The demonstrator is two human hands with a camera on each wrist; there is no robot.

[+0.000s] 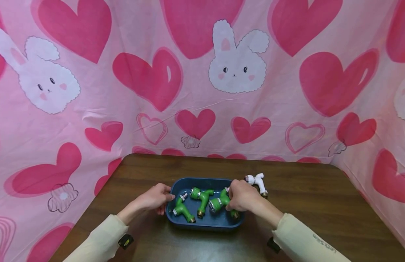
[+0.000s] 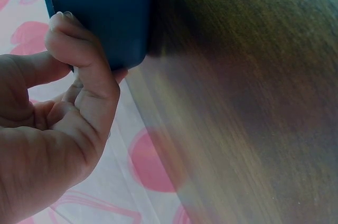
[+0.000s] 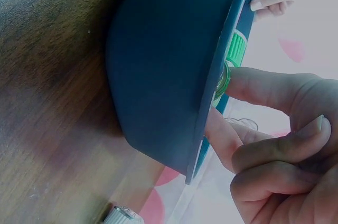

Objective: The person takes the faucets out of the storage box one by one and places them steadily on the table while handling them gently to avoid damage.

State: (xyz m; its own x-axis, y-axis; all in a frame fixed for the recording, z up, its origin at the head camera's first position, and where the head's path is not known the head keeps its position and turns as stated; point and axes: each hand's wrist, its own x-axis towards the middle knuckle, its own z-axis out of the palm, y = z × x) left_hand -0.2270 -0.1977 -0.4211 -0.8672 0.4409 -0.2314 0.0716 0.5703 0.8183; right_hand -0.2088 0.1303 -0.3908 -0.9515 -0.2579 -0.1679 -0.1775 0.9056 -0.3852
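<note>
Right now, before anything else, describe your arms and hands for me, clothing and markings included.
The left sleeve and right sleeve are plain, pale cream, and end short of the hands. Dark lettering, too small to read surely, runs along the right one. A small black object with a yellowish mark shows by the left cuff. The left hand and right hand wear no gloves.

We see the left sleeve (image 1: 97, 237) and the right sleeve (image 1: 300, 234), both pale cream, the latter bearing small dark lettering (image 1: 324, 243) we cannot read. A black device (image 1: 125, 241) with a yellowish mark shows beneath the first, a dark piece (image 1: 273, 245) beneath the second.
</note>
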